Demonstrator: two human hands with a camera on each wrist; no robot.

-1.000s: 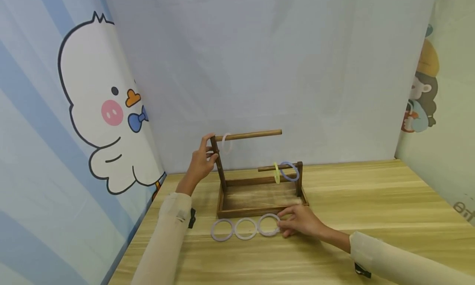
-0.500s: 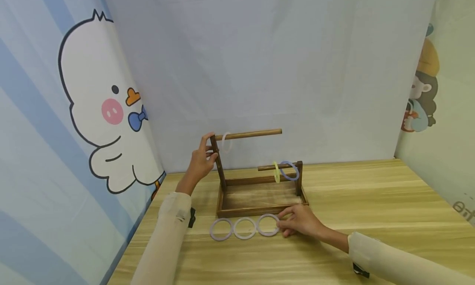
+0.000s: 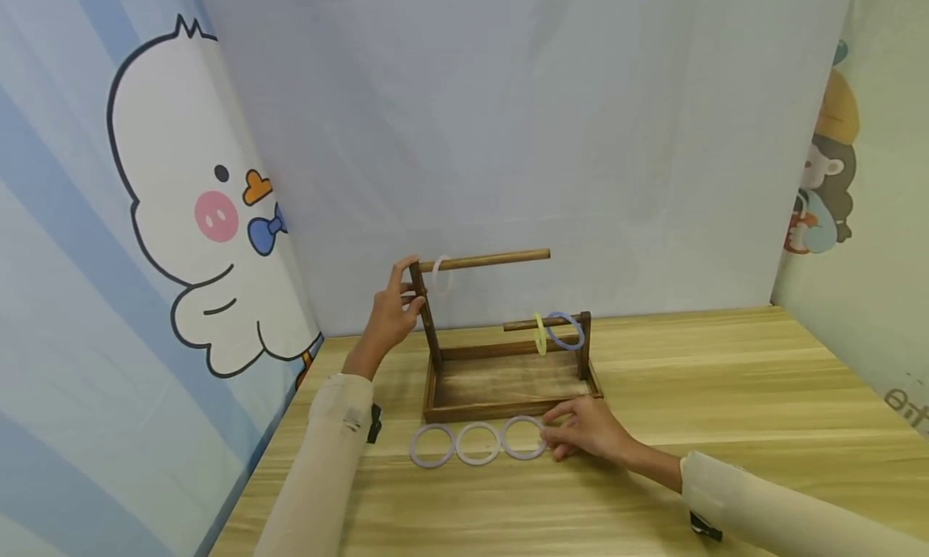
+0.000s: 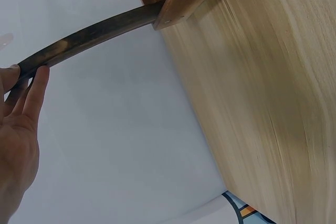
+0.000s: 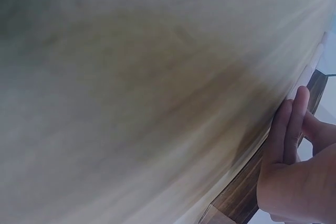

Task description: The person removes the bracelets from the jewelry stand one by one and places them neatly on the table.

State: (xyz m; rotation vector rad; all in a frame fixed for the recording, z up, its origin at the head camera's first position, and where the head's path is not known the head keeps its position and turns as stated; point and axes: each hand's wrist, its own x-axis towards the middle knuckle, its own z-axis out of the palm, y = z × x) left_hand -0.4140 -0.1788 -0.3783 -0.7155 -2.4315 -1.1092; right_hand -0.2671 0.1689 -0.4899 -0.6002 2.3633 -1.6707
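A dark wooden rack [image 3: 479, 414] with a tray base stands on the table. My left hand [image 3: 393, 319] grips its tall left post [image 4: 94, 35] near the top, thumb on one side and fingers on the other. From the upper bar [image 3: 501, 259] hangs a pale pink ring [image 3: 435, 279]; on the short lower bar [image 3: 518, 326] hang a yellow ring [image 3: 540, 335] and a blue ring [image 3: 573, 345]. In front of the tray, a purple ring [image 3: 421, 463], a white ring [image 3: 476, 462] and a pale purple ring [image 3: 522, 457] lie in a row. My right hand [image 3: 591, 430] pinches the pale purple ring's right edge.
The wood-grain table [image 3: 711, 404] reaches back to a plain pale curtain [image 3: 581, 138]. A striped cloth with a cartoon bird [image 3: 174, 138] hangs on the left, a pale printed cloth [image 3: 885, 218] on the right. The tray's front edge is close behind the row of rings.
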